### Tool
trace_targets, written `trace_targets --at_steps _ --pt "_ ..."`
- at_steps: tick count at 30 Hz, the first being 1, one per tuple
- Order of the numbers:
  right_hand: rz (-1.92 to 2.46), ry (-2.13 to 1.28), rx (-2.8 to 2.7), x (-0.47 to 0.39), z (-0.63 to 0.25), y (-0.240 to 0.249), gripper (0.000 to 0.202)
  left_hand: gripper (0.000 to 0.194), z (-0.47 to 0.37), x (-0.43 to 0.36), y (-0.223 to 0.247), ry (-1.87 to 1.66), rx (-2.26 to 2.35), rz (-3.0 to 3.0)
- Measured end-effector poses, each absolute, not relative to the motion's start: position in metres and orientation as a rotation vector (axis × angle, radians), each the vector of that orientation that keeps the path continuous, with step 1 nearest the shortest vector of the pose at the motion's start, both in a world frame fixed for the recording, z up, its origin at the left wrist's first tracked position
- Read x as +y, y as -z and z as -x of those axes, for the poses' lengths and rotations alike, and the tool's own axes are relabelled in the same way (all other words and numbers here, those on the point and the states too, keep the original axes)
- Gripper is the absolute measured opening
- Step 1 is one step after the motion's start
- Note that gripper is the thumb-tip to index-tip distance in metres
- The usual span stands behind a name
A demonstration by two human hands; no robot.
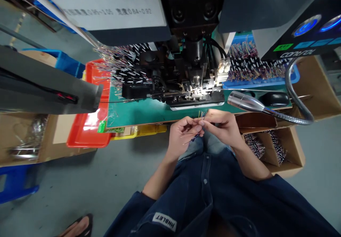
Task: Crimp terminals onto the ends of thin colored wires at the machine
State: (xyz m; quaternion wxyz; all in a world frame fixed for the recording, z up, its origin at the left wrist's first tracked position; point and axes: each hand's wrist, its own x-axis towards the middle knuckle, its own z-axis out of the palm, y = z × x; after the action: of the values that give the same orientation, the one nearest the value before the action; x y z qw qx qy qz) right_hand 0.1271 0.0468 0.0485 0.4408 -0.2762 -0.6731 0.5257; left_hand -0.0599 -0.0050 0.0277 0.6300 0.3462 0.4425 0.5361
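Close together in front of the green bench top, my two hands meet at a small bundle of thin coloured wires. My left hand is closed around the bundle, and wire ends stick out past its fingers. The fingers of my right hand pinch the wires near their upper ends. Just beyond the hands, the lit working point of a crimping machine stands apart from them. How many wires are held cannot be made out.
A flexible metal lamp reaches in from the right. Wire bundles fill a blue tray behind it, and more lie in a cardboard box below. On the left are a red tray and a grey machine arm.
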Motion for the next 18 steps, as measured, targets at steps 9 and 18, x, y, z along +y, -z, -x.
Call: trace_targets --at_steps 9,18 --pt "0.846 -1.200 -1.486 0.049 -0.120 -0.053 0.020 0.034 0.069 -0.011 -0.030 -1.177 1.016 -0.960" --pt "0.833 -1.302 -1.490 0.053 -0.117 -0.058 0.015 0.026 0.066 -0.009 -0.029 -1.208 1.002 -1.017"
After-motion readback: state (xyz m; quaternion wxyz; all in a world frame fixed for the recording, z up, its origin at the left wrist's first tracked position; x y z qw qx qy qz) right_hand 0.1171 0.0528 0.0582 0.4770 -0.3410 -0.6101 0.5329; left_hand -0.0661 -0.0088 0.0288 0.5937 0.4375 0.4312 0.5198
